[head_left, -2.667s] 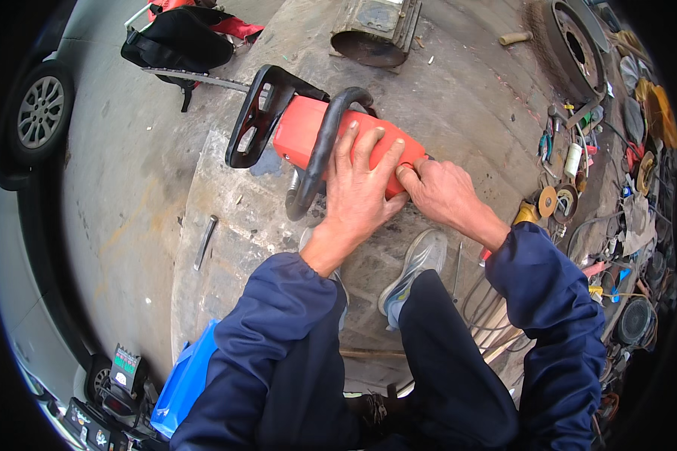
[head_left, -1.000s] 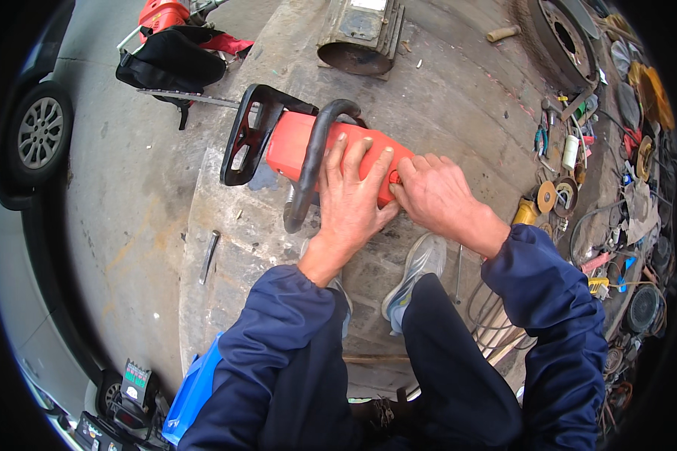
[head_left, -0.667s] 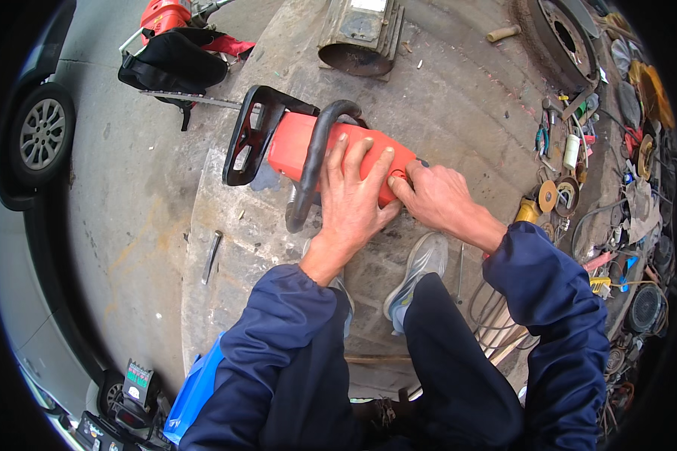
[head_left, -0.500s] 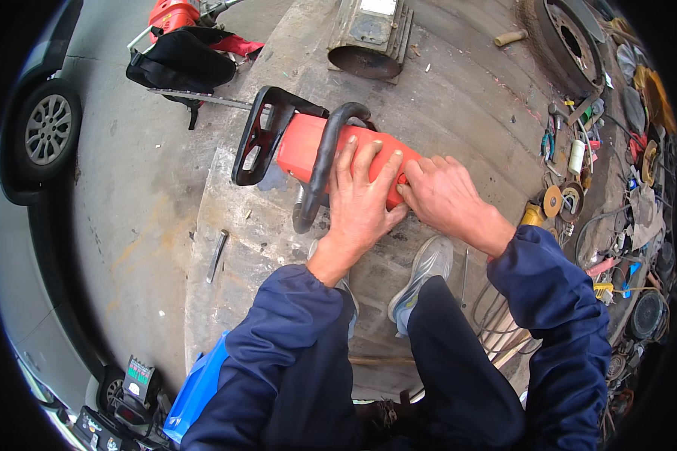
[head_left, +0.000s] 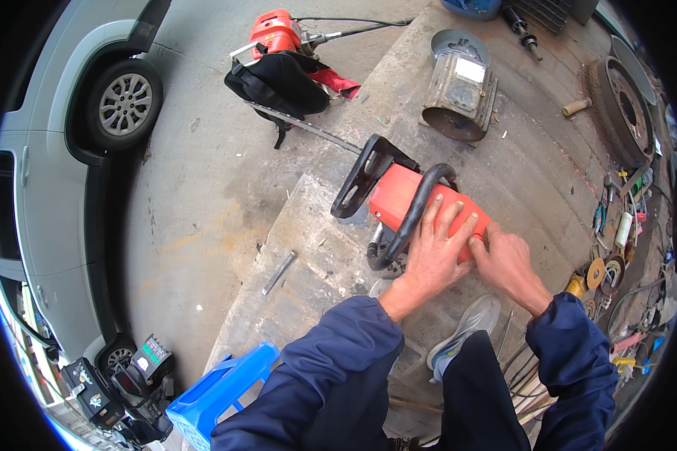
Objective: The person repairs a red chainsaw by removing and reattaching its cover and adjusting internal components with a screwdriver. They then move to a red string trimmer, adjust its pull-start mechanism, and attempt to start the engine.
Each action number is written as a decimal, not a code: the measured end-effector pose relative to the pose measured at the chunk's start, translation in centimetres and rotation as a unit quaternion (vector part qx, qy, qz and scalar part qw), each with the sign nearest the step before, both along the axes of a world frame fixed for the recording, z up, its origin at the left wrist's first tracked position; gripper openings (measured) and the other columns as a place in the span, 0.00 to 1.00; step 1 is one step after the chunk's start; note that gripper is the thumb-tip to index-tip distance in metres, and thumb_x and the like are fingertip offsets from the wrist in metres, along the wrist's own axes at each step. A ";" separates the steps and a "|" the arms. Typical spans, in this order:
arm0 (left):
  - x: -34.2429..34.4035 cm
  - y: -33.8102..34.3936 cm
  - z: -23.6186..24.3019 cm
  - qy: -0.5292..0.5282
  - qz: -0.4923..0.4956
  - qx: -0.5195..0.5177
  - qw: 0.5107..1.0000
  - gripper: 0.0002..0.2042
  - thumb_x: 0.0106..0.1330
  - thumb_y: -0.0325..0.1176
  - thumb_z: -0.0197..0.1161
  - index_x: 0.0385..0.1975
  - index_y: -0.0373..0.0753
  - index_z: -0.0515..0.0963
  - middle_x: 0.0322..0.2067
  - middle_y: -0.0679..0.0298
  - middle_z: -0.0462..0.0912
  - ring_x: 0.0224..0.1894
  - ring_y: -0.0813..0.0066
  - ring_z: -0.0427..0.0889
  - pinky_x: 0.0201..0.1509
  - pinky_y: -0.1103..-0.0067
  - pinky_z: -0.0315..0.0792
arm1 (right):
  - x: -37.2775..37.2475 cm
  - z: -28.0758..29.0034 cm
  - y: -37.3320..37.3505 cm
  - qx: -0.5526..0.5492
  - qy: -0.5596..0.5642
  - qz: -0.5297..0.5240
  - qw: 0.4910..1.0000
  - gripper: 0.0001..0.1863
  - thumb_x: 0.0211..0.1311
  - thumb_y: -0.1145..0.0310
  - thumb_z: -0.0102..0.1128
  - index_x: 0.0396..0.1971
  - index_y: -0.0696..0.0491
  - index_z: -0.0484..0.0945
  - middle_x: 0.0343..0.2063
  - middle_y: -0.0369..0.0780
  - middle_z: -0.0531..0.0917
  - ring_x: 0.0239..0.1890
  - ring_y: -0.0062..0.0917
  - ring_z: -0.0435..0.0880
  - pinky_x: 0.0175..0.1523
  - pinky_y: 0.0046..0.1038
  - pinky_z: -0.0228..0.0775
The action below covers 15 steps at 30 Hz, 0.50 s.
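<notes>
A chainsaw (head_left: 399,194) with a red cover, black front guard and black curved handle (head_left: 421,203) lies on the stone-like slab. Its bar points to the upper left. Across the red cover rests my left hand (head_left: 435,252), fingers spread flat, thumb near the cover's rear. My right hand (head_left: 508,263) is beside it at the rear end, thumb and fingers pinched on a small red knob (head_left: 475,237), mostly hidden by the fingers.
A metal bar (head_left: 280,272) lies left of the saw. A ribbed metal housing (head_left: 461,98) stands beyond it. Left are a black and red backpack machine (head_left: 282,79), a parked car (head_left: 60,173) and a blue plastic stool (head_left: 222,391). Tools and discs (head_left: 605,274) clutter the right side.
The view has swung left, so the saw and both hands appear farther right and lower. Both hands stay on the saw, the right still pinching at its rear.
</notes>
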<state>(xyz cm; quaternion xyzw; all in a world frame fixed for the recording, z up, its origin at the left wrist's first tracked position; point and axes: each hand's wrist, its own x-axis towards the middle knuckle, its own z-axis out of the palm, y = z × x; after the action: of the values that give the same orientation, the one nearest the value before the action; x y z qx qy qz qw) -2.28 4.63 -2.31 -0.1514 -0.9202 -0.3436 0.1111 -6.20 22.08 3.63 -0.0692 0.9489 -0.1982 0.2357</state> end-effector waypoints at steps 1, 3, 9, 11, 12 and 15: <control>0.1 0.0 0.1 -0.014 -0.004 -0.006 1.000 0.41 0.50 0.43 0.81 0.69 0.49 0.76 0.71 0.53 0.66 0.77 0.39 0.58 0.78 0.44 0.57 | -0.2 -0.2 0.1 0.013 -0.027 -0.010 1.000 0.22 0.72 0.57 0.55 0.40 0.66 0.79 0.30 0.63 0.86 0.33 0.60 0.87 0.43 0.56 0.78; 0.2 0.0 0.1 -0.028 -0.007 -0.004 1.000 0.43 0.48 0.42 0.83 0.70 0.49 0.75 0.72 0.53 0.65 0.77 0.39 0.57 0.78 0.45 0.57 | -0.5 -0.5 0.3 0.018 0.008 -0.050 0.999 0.20 0.74 0.57 0.55 0.40 0.63 0.80 0.30 0.62 0.86 0.35 0.61 0.87 0.44 0.56 0.77; 0.3 0.0 0.0 -0.046 -0.018 0.009 0.999 0.46 0.47 0.42 0.84 0.71 0.45 0.73 0.73 0.52 0.63 0.80 0.37 0.52 0.81 0.44 0.52 | 1.4 -0.9 2.4 -0.078 0.052 -0.084 0.992 0.20 0.80 0.56 0.55 0.36 0.60 0.77 0.26 0.58 0.83 0.31 0.57 0.84 0.39 0.51 0.72; 0.6 0.0 0.9 -0.068 -0.027 -0.007 0.997 0.47 0.46 0.43 0.85 0.70 0.40 0.72 0.73 0.47 0.62 0.81 0.34 0.50 0.82 0.43 0.50 | 2.6 -1.7 3.7 -0.158 0.075 -0.130 0.976 0.22 0.82 0.55 0.54 0.34 0.60 0.73 0.22 0.50 0.78 0.24 0.37 0.76 0.35 0.41 0.69; 0.8 0.1 1.6 -0.071 -0.027 -0.001 0.997 0.47 0.46 0.44 0.85 0.68 0.36 0.72 0.73 0.44 0.62 0.80 0.31 0.50 0.83 0.43 0.49 | 3.5 -2.2 4.7 -0.179 0.056 -0.158 0.969 0.23 0.84 0.55 0.54 0.33 0.60 0.70 0.23 0.40 0.71 0.29 0.23 0.65 0.35 0.32 0.64; 1.0 0.3 4.7 -0.018 -0.057 0.081 0.995 0.37 0.50 0.40 0.81 0.59 0.30 0.74 0.68 0.39 0.66 0.77 0.31 0.57 0.81 0.47 0.56 | 6.0 -5.3 6.8 -0.246 0.045 -0.248 0.936 0.22 0.84 0.55 0.54 0.32 0.57 0.68 0.27 0.32 0.68 0.31 0.18 0.62 0.35 0.26 0.60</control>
<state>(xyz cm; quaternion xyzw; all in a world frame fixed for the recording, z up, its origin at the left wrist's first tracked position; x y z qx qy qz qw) -1.29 4.91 2.38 -0.1879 -0.8810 -0.4254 0.0867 -0.17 28.90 -1.62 0.1041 0.8670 -0.4744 0.1119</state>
